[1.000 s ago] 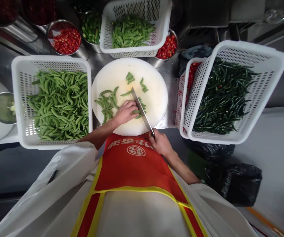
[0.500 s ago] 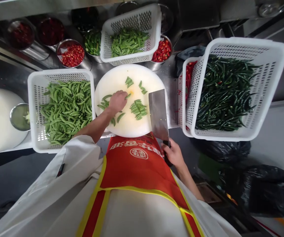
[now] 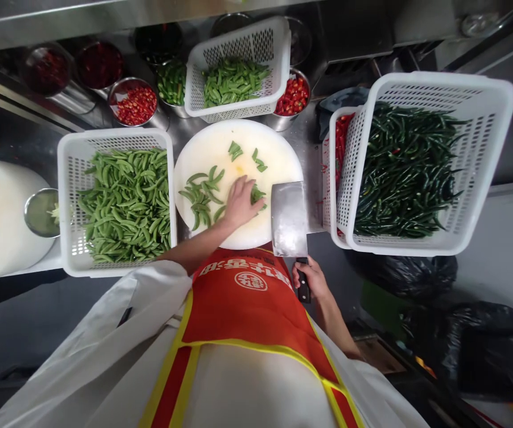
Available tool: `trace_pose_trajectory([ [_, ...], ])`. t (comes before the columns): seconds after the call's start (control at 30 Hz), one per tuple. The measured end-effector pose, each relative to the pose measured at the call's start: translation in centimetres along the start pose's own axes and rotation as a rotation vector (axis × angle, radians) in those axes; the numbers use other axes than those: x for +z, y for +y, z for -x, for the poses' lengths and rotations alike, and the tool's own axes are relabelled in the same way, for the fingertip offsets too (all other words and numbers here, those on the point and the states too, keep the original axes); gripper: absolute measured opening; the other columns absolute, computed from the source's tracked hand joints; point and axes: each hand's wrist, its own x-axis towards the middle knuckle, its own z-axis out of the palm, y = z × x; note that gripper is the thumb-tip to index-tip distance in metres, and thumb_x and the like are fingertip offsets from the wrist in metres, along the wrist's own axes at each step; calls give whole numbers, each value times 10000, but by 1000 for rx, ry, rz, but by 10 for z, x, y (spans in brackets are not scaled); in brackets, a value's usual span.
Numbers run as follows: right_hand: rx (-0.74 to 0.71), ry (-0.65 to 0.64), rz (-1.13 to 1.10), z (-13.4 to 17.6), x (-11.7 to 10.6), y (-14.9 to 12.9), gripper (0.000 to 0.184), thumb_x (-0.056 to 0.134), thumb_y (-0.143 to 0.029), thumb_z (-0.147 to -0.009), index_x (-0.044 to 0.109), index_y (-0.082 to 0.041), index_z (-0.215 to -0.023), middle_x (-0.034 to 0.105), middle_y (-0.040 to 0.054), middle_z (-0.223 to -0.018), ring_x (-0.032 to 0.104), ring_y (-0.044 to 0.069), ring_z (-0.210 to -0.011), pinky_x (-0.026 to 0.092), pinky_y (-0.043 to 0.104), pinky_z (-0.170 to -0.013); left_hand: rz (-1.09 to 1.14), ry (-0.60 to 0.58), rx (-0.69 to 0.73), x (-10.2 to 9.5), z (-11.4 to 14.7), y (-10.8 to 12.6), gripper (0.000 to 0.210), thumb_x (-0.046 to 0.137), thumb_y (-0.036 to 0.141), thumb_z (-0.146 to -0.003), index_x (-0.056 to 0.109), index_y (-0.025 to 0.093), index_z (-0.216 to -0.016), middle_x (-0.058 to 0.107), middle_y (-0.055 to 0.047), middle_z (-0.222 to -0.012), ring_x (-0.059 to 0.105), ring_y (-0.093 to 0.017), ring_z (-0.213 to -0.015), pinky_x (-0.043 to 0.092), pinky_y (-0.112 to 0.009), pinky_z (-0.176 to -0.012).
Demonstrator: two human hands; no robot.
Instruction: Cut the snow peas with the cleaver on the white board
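My right hand (image 3: 312, 279) is wrapped round the black handle of a cleaver (image 3: 289, 217), whose broad blade lies over the right edge of the round white cutting board (image 3: 220, 134). My left hand (image 3: 241, 203) reaches over the middle of the board with its fingers apart. Its fingertips are at a small pile of cut green pods (image 3: 257, 195), which it partly covers. Whole pea pods (image 3: 200, 202) lie loose on the board's left side. Two small groups of cut pieces, one by the top (image 3: 235, 150) and one to its right (image 3: 259, 160), lie farther back.
A white basket of pea pods (image 3: 62, 202) stands left of the board. Behind it is a basket of cut pods (image 3: 194, 89), flanked by metal pots of chopped red chillies (image 3: 137, 107). On the right, a large basket (image 3: 483, 172) holds dark green chillies, beside a smaller red-chilli basket (image 3: 333, 178).
My left hand has moved right, from the whole pods to the cut pile, and its fingers have spread. The cleaver blade has tilted, its face now catching the light.
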Motion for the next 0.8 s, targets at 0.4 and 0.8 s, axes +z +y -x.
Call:
trace_pose_trajectory([
  [0.4, 4, -176, 101, -50, 48, -36, 226, 653, -346, -708, 464, -244, -780, 559, -89, -515, 498, 119, -369, 396, 244, -380, 84, 252, -84, 41, -21, 19, 466, 393, 488, -1038, 605, 170, -1305, 470, -179, -1513, 401, -288, -1449, 329, -514, -1225],
  [0.8, -169, -58, 112, -50, 21, -54, 222, 631, -316, -745, 426, -242, -788, 544, -92, -533, 504, 117, -380, 390, 251, -405, 54, 266, -76, 14, -138, 0, 322, 438, 363, -1028, 672, 204, -1183, 561, -135, -1427, 420, -298, -1421, 184, -584, -1264],
])
